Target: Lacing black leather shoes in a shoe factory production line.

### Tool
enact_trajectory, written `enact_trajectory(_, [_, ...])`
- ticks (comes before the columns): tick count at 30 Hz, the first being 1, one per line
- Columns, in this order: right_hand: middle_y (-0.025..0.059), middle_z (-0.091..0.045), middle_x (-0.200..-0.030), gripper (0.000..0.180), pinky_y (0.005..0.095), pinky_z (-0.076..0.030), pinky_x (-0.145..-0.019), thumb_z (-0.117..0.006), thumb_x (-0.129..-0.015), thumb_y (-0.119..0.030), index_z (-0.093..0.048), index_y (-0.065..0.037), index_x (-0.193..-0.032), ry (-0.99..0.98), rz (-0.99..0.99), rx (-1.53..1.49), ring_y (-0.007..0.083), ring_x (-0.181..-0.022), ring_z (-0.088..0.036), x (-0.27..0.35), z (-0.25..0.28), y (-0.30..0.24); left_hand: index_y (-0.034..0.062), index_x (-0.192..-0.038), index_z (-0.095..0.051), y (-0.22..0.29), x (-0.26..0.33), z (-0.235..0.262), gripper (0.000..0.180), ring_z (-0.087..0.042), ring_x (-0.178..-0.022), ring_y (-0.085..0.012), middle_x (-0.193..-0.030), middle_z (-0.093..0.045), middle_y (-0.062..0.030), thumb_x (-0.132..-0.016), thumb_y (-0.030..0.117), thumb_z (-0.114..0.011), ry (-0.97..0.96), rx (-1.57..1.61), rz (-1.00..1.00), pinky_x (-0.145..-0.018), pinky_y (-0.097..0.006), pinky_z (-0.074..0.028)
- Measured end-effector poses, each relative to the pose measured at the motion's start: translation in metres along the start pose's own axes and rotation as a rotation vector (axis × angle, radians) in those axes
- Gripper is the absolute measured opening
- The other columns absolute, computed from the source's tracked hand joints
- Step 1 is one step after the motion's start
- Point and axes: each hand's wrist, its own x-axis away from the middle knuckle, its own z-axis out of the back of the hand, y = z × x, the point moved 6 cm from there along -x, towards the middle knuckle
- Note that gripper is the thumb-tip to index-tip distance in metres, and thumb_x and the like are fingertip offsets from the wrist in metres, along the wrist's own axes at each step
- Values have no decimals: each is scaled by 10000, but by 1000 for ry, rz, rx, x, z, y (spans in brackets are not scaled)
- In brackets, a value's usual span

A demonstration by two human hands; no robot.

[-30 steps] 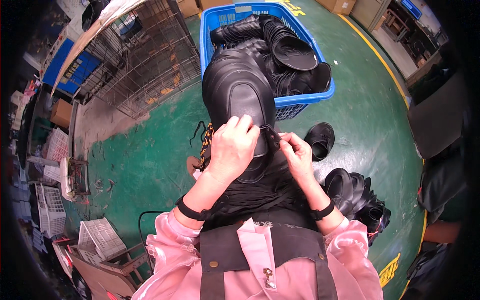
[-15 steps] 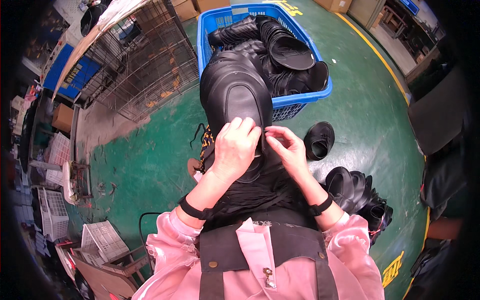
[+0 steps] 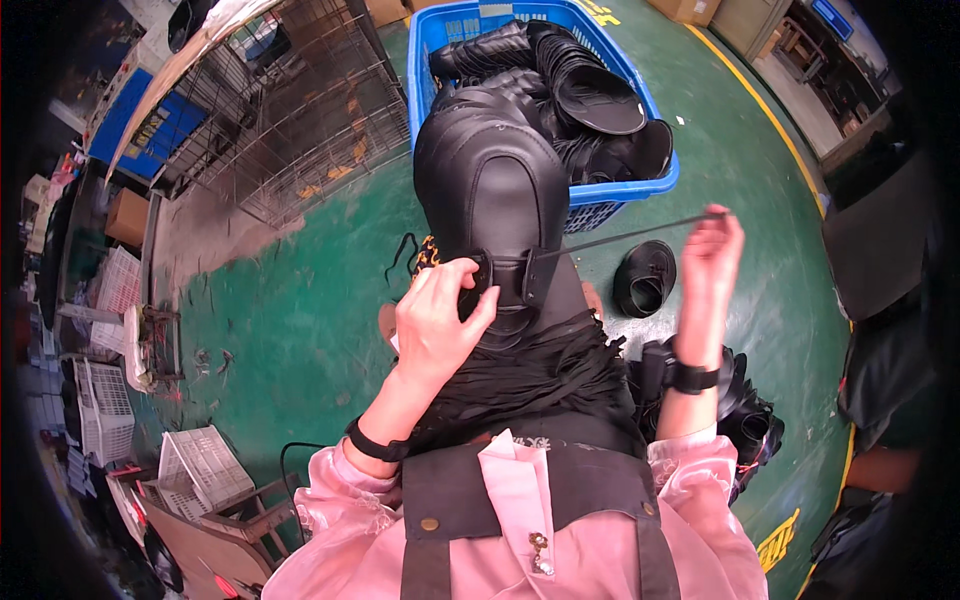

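A black leather shoe upper lies uppermost on a stack of nested uppers in front of me, its two eyelet flaps toward me. My left hand is closed on the left flap, thumb and fingers curled about its edge. Out to the right, my right hand is raised and blurred, its fingertips pinching the end of a black shoelace. The lace runs taut from the right flap to those fingertips. Across my lap spreads a bundle of loose black laces.
A blue plastic basket full of uppers stands beyond the stack. One black shoe sits on the green floor at right, with a heap of black shoe pieces nearer me. A wire cage and white crates are at left.
My right hand has swung up and right from the upper, drawing the lace out straight. My left hand has shifted slightly down and left to the left flap.
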Motion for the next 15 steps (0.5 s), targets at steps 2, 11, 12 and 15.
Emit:
enact_trajectory(2, [87, -667, -923, 85, 241, -538, -720, -588, -934, -105, -605, -28, -966, 67, 139, -40, 137, -879, -644, -19, 19, -41, 22, -1051, -604, -15, 4, -2, 266, -619, -736, -137, -819, -646, -49, -810, 37, -717, -7, 234, 242, -674, -279, -524])
enact_trajectory(11, [36, -684, -875, 108, 265, -495, -759, -705, -825, -26, -720, -48, -929, -768, 51, 1124, 131, -836, -635, 129, -146, 86, -2, -1125, -624, -55, 22, -11, 199, -628, -840, -74, -954, -684, -35, -935, 56, -617, -101, 810, 670, -725, -242, -530])
enact_trajectory(12, [59, -690, -873, 119, 284, -492, -748, -720, -784, -11, -726, -56, -894, -905, 208, 1226, 170, -824, -644, 141, -154, 102, -1, -1126, -626, -56, 23, -11, 203, -630, -848, -77, -963, -683, -37, -932, 58, -624, -101, 831, 678, -726, -240, -531])
enact_trajectory(15, [8, -672, -825, 149, 333, -439, -722, -762, -707, -78, -711, -112, -842, -1033, 544, 1473, 209, -763, -601, 158, -171, 116, 11, -1115, -649, -53, 23, -12, 209, -631, -842, -70, -965, -687, -33, -917, 77, -652, -91, 851, 672, -721, -230, -535])
